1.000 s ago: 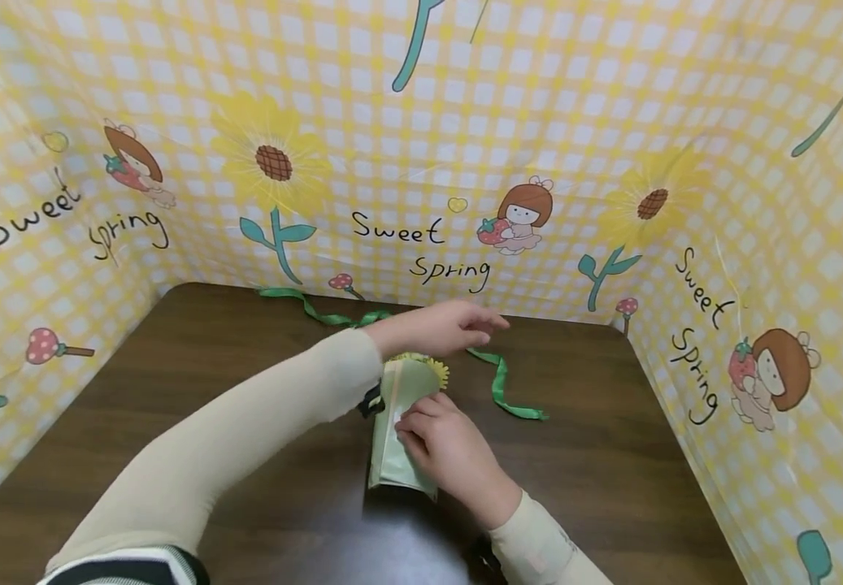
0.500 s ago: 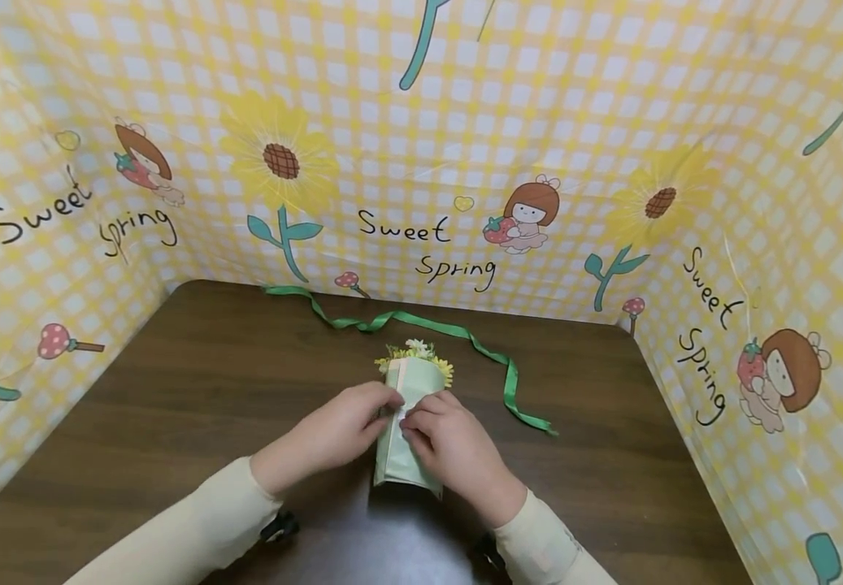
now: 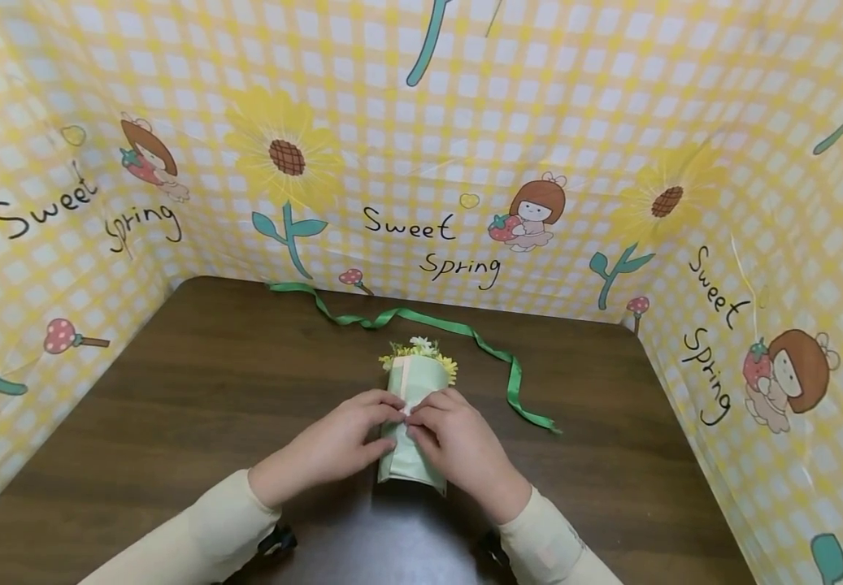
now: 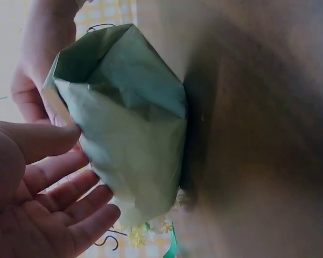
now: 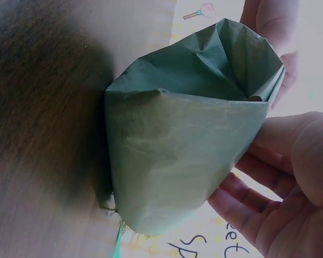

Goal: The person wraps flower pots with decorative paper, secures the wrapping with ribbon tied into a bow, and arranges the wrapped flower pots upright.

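A small bouquet wrapped in pale green paper (image 3: 424, 375) lies on the table, its white and yellow flowers (image 3: 421, 349) peeking out at the far end. From the left, my left hand (image 3: 336, 439) rests its fingertips on the lengthwise seam. My right hand (image 3: 468, 455) presses from the other side, so that both sets of fingertips nearly meet there, with a bit of white between them. In the left wrist view the fingers lie fairly straight along the green wrapping (image 4: 134, 156). The right wrist view looks into the wrapper's open, creased near end (image 5: 188, 75).
Behind the bouquet a long green ribbon (image 3: 439, 323) winds across the dark wooden table (image 3: 245, 366). A yellow checked cloth (image 3: 406, 146) printed with flowers and lettering encloses the back and both sides.
My left hand, stretched over the bouquet toward the right a second ago, has come back to the seam beside the right hand. The right hand has stayed on the paper.
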`<state>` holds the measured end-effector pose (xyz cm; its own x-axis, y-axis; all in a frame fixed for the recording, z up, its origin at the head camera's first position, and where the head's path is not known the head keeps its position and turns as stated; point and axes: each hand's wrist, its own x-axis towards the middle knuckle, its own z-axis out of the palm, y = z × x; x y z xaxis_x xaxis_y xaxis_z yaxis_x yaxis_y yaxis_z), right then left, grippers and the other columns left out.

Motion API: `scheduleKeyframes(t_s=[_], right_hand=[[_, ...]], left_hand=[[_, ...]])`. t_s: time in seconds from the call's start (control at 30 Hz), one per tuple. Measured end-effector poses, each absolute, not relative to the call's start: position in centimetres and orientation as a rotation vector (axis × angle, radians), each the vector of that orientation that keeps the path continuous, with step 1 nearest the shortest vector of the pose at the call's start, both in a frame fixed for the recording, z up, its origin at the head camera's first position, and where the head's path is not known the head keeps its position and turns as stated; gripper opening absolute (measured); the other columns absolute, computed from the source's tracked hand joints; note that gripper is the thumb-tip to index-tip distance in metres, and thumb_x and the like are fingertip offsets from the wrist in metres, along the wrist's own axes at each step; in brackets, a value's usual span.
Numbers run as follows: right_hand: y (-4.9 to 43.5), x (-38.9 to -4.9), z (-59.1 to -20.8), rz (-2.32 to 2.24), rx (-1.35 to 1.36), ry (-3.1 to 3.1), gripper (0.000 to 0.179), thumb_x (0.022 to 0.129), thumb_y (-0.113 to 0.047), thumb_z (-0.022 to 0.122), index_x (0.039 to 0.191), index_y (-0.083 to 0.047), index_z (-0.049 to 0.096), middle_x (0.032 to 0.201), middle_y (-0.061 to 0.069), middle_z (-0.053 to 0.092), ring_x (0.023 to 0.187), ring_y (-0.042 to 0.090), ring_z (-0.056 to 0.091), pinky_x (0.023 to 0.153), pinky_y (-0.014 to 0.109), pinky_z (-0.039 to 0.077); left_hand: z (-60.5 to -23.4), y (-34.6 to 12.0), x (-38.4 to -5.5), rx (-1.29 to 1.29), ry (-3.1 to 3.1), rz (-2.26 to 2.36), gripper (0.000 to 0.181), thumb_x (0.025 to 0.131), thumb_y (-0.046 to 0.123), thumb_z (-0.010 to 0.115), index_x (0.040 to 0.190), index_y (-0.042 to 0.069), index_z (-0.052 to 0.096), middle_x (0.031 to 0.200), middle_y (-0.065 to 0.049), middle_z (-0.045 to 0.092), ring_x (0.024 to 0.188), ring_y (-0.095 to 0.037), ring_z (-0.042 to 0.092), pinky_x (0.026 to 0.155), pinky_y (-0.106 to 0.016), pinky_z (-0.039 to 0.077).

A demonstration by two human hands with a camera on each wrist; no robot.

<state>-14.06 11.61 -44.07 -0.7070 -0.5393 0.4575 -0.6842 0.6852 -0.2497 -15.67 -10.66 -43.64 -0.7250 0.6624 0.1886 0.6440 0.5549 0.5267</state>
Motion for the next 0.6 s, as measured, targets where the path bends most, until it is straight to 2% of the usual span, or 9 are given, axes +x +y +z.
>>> scheduleKeyframes(t_s=[0.13, 0.27, 0.37, 0.47, 0.6], right_hand=[[11.6, -14.1, -44.1, 0.583, 0.968, -2.536, 0.005, 0.094, -0.019, 0.076, 0.098, -0.017, 0.080, 0.100, -0.010, 0.070, 0.099, 0.012, 0.059, 0.088, 0.026, 0.053], [11.5, -14.2, -43.9, 0.580, 0.974, -2.512, 0.005, 0.094, -0.019, 0.076, 0.096, -0.016, 0.080, 0.099, -0.009, 0.070, 0.099, 0.013, 0.059, 0.088, 0.026, 0.052], [11.5, -14.3, -43.9, 0.582, 0.977, -2.508, 0.005, 0.094, -0.018, 0.076, 0.095, -0.015, 0.080, 0.097, -0.008, 0.070, 0.098, 0.013, 0.059, 0.088, 0.027, 0.052], [11.6, -14.3, -44.1, 0.572, 0.980, -2.517, 0.005, 0.094, -0.018, 0.076, 0.095, -0.015, 0.080, 0.097, -0.008, 0.070, 0.097, 0.013, 0.059, 0.089, 0.027, 0.051], [11.7, -14.2, -44.3, 0.565, 0.979, -2.525, 0.004, 0.093, -0.018, 0.077, 0.095, -0.016, 0.080, 0.098, -0.008, 0.070, 0.098, 0.013, 0.059, 0.089, 0.026, 0.051]], left_hand=[[-43.6, -11.5, -18.2, 1.145, 2.720, 0.958, 0.025, 0.092, 0.016, 0.077, 0.116, 0.012, 0.073, 0.124, -0.002, 0.067, 0.114, -0.019, 0.064, 0.097, -0.040, 0.055], [-43.7, -13.9, -23.6, 0.951, 2.804, 0.939, 0.030, 0.094, 0.019, 0.075, 0.121, 0.009, 0.071, 0.120, -0.006, 0.070, 0.111, -0.025, 0.066, 0.096, -0.045, 0.054], [-44.2, -16.6, -28.5, 0.738, 2.906, 0.811, 0.037, 0.097, 0.019, 0.070, 0.129, 0.001, 0.065, 0.128, -0.017, 0.066, 0.119, -0.035, 0.061, 0.101, -0.053, 0.050], [-45.1, -19.0, -32.6, 0.572, 2.979, 0.608, 0.042, 0.100, 0.013, 0.063, 0.138, -0.004, 0.057, 0.139, -0.027, 0.055, 0.129, -0.047, 0.051, 0.105, -0.061, 0.043], [-46.4, -20.9, -35.8, 0.564, 2.968, 0.271, 0.049, 0.099, -0.003, 0.047, 0.149, 0.000, 0.048, 0.156, -0.028, 0.040, 0.144, -0.051, 0.032, 0.113, -0.068, 0.030]])
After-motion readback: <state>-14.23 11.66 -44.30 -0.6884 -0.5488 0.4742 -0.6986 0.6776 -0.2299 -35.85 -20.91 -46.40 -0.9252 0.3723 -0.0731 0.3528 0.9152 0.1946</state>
